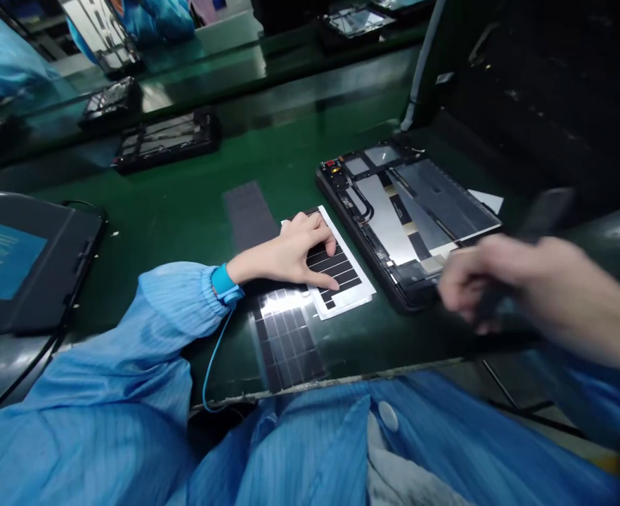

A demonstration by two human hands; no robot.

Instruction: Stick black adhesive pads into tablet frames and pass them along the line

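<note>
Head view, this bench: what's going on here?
A person in blue workwear has the left hand spread over a white sheet of black strips. The right hand, blurred, appears to grip a dark object too unclear to identify. Beside the sheet, an opened device lies on the green bench, its insides exposed.

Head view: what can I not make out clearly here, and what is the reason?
All in the head view:
Dark object in the right hand: blur hides what it is.
Sheet of black strips: the left hand covers part of it.
Black case: the left edge cuts it off.
Blue label: its writing is too blurred to read.
Far-side devices: blur hides their inner details.
</note>
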